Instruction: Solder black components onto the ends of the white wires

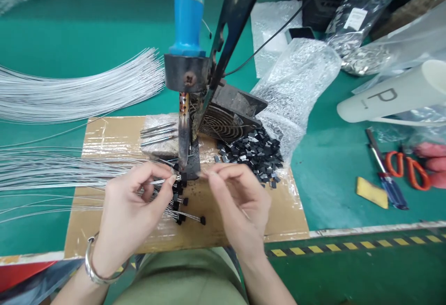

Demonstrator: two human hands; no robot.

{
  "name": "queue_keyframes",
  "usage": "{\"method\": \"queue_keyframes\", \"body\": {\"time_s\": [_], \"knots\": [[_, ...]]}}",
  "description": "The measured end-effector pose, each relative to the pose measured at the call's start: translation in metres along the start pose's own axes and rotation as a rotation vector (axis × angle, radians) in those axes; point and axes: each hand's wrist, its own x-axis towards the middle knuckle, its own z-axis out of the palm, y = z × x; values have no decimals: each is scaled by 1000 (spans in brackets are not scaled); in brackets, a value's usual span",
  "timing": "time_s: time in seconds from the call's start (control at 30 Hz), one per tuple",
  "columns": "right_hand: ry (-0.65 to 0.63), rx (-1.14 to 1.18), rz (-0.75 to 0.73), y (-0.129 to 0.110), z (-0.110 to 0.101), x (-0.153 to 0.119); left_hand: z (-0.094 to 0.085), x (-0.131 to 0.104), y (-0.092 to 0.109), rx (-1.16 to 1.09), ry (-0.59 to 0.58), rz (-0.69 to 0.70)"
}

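Observation:
My left hand (135,198) pinches a thin grey wire with a black connector (183,179) at its end, right below the tip of an upright soldering iron (183,142). The iron has a blue handle and sits in a black clamp. To the right of the tip, my right hand (240,198) is closed in a pinch, thumb against forefinger; what it holds, if anything, is too small to make out. Under my left hand lie several grey wires (83,170) ending in black connectors. Beyond my right hand is a pile of small black connectors (259,154).
A cardboard sheet (223,230) covers the bench edge. Behind the iron stands a small fan (226,116). A wire bundle (80,91) lies at left. Bubble wrap (299,82), a white cup (390,93), orange-handled scissors (414,175), a screwdriver (392,188) and a yellow sponge (372,193) are at right.

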Motion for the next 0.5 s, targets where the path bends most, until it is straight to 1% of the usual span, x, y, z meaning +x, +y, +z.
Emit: {"method": "queue_keyframes", "body": {"time_s": [0.07,0.1,0.13,0.17,0.2,0.27,0.3,0.33,0.37,0.43,0.5], "knots": [[137,4,14,4,-16,3,-2,-5,-4,86,15,95],[174,42,17,5,-25,3,-3,-8,-6,110,20,134],[174,101,34,6,-35,2,-6,-11,-7,124,27,165],[151,145,70,7,-44,0,-9,-13,-9,130,43,185],[94,175,140,7,-52,-3,-15,-15,-11,140,70,200],[-60,190,382,6,-62,-13,-29,-13,-18,207,144,217],[-132,186,465,7,-64,-18,-39,-9,-23,279,178,219],[-190,176,513,7,-64,-23,-50,-1,-29,371,201,210],[-231,166,523,8,-61,-27,-61,10,-36,489,225,191],[-274,152,472,11,-53,-31,-82,38,-50,576,252,142],[-278,136,404,13,-45,-31,-96,70,-63,601,226,128]]}}
